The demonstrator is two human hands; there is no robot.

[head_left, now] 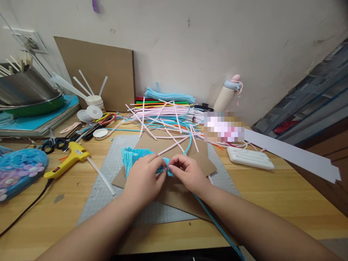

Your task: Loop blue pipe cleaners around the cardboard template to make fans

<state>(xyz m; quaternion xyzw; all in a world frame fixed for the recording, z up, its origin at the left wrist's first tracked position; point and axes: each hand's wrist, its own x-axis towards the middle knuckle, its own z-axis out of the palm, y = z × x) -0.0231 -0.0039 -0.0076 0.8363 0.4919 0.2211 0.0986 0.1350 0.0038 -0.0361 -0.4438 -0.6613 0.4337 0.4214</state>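
Observation:
A light blue piece made of pipe cleaners [127,159] is held above the cardboard, its ribbed left part showing. My left hand [148,174] is closed around its middle, fingers bent over the top. Close beside it, my right hand [187,170] pinches the narrow right end of the same piece between thumb and forefinger. A long blue pipe cleaner [206,208] runs from under the right hand down past the table's front edge. Another blue strand [188,145] curves up behind the right hand. My palms hide part of the piece.
Under my hands lie cardboard [174,195] and a grey cutting mat [95,203]. A yellow glue gun [66,161] and scissors [54,145] are left. Pipe cleaners [163,108] pile up behind. A white power strip [250,157] and bottle [225,94] stand right.

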